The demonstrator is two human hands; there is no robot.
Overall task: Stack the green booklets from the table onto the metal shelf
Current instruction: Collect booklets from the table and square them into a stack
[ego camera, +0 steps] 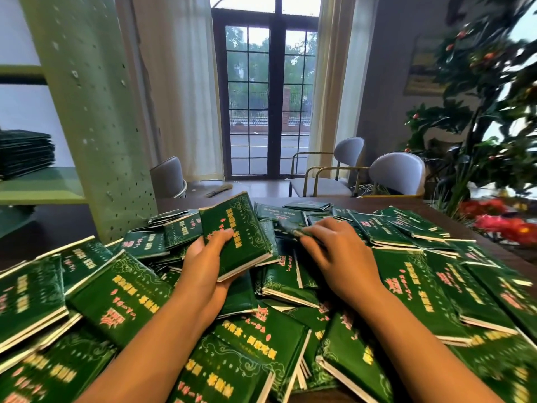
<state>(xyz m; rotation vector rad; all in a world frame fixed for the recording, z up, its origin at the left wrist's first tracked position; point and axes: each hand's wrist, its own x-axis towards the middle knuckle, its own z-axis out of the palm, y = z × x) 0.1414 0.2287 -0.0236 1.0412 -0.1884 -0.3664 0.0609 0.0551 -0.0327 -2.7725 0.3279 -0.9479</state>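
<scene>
**Booklet held in left hand; shelf lies to its left**

Green paper booklets with pink and yellow lettering (pixel 122 295): heaped across the dark wooden tabletop (pixel 465 216). One held booklet (pixel 236 234) is raised over the middle, long axis running away from the person. Left hand (pixel 203 257) grips it, thumb on the cover, fingers beneath. Right hand (pixel 340 251): fingers curled onto a blurred booklet, hold unclear. Pale green perforated metal shelf (pixel 96 126) stands past the left edge, nearer the left hand, and already carries a dark stack (pixel 24 152).

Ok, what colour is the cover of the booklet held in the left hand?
The booklet is dark green with yellow and pink print; head view.
</scene>
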